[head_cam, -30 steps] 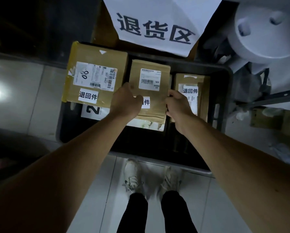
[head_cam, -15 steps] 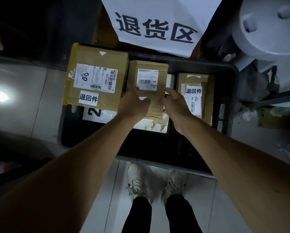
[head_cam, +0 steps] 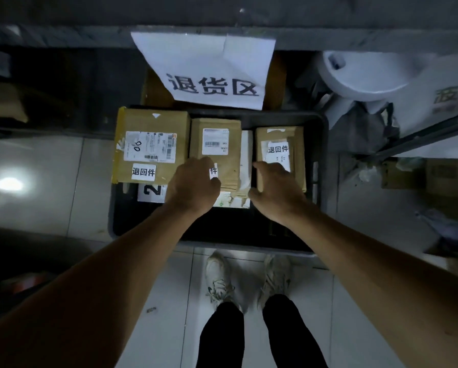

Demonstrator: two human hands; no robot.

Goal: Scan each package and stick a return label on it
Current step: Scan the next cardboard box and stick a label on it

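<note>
Head view looks down into a dark crate [head_cam: 321, 166] on the floor. Three brown boxes sit side by side at the crate's far end. The big box [head_cam: 151, 148], farthest left, and the right box [head_cam: 281, 152] each show a white return label. The middle box [head_cam: 216, 150] has its label partly hidden by the left hand [head_cam: 193, 184], whose fingers curl on its near edge. The right hand [head_cam: 273, 187] grips the right box's near left corner. A white sign [head_cam: 209, 70] hangs behind the crate.
</note>
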